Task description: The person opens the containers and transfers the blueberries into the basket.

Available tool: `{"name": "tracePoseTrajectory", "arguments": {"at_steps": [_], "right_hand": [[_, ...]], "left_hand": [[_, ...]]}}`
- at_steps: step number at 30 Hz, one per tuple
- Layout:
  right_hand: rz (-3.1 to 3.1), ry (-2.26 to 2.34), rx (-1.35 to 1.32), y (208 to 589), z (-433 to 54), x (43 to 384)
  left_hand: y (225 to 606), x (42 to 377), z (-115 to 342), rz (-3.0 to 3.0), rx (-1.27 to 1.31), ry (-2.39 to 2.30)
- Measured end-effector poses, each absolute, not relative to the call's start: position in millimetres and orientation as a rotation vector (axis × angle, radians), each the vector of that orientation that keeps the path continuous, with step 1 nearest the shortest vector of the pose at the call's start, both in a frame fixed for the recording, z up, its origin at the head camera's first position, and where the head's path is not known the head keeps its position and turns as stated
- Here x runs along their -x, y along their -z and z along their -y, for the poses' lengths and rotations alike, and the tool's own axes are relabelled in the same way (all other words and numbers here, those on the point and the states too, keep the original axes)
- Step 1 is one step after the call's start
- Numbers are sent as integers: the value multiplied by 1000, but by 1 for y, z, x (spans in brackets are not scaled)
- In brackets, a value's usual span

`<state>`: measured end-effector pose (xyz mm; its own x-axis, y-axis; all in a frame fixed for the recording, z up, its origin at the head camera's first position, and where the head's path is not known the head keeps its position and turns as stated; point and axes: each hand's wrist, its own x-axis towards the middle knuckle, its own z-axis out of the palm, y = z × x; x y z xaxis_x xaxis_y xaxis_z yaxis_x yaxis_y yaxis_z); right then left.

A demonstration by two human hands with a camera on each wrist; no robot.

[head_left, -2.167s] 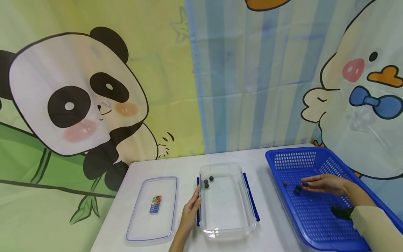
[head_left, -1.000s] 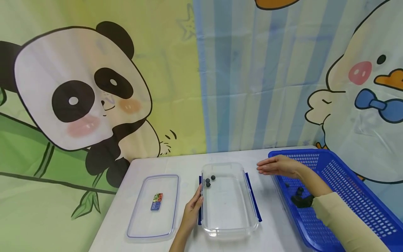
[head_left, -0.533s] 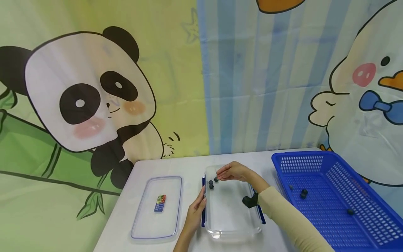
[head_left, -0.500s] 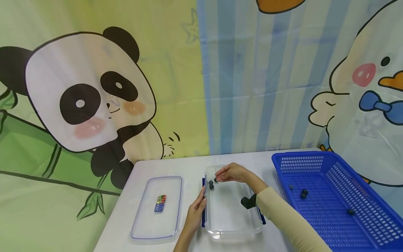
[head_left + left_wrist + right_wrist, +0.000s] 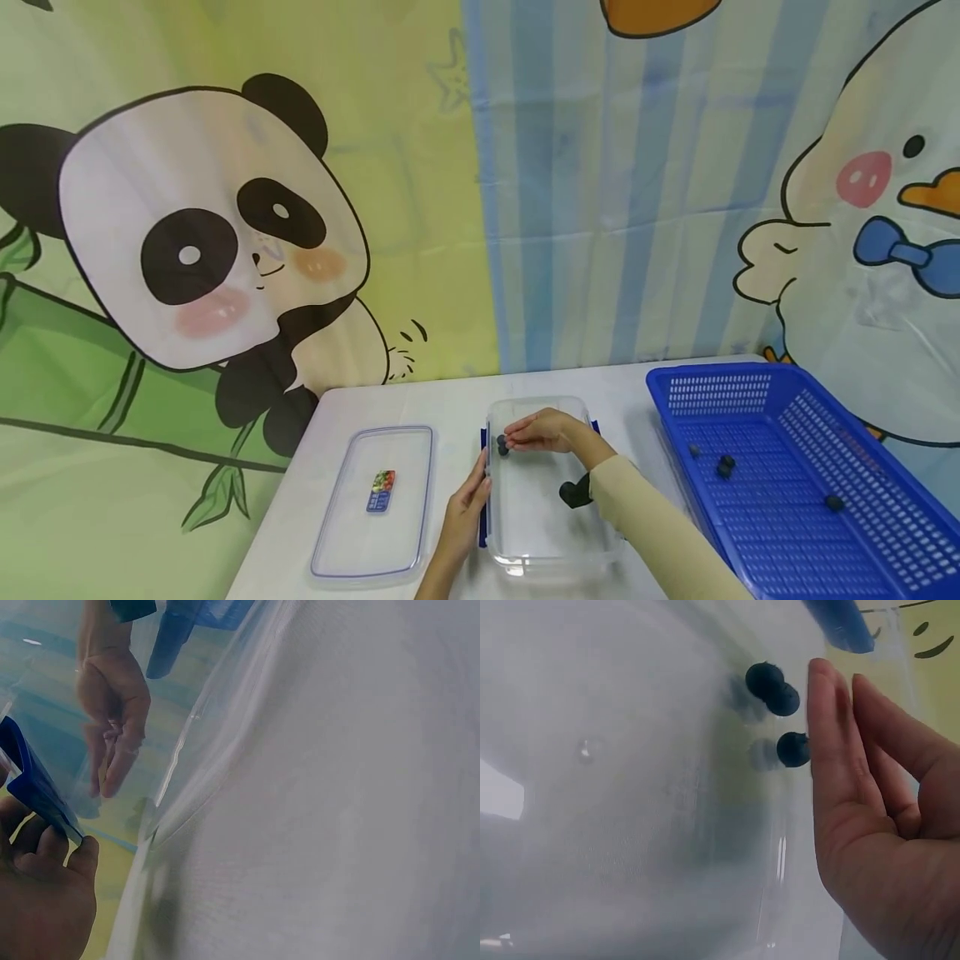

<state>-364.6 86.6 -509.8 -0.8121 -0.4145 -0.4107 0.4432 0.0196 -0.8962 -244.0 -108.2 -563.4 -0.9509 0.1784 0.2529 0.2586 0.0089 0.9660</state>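
Observation:
My left hand [image 5: 462, 512] grips the left side of a clear plastic food box [image 5: 555, 533] with blue side latches; in the left wrist view its fingers curl at a blue latch [image 5: 37, 784]. My right hand [image 5: 546, 431] reaches into the box's far left part, palm sideways, thumb close to the fingers. The blueberry it took from the basket is hidden between the fingers. Two blueberries [image 5: 772, 688] touch each other on the box floor, and another blueberry [image 5: 793, 749] lies right beside the right fingers.
A clear lid [image 5: 372, 542] with a colourful label lies flat on the white table left of the box. On the right stands a blue perforated basket [image 5: 780, 550] with several blueberries [image 5: 725, 465] in it. A printed curtain [image 5: 555, 208] hangs behind the table.
My right hand pinched a blueberry in the basket, then carried it left over the table and lowered into the box. My left hand kept its hold on the box.

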Motion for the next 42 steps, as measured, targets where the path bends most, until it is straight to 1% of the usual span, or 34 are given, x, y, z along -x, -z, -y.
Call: {"name": "tracePoseTrajectory", "arguments": {"at_steps": [6, 10, 14, 42], "right_hand": [[-1745, 1870, -138, 515, -85, 365], [-1812, 1823, -122, 518, -84, 364], [-1850, 1787, -126, 518, -81, 363], [-1912, 1648, -31, 522, -77, 356]], "left_hand": [[551, 238, 108, 2198, 459, 2139], [537, 232, 108, 2232, 453, 2128], [532, 230, 107, 2252, 465, 2108], [537, 232, 107, 2223, 498, 2139]]}}
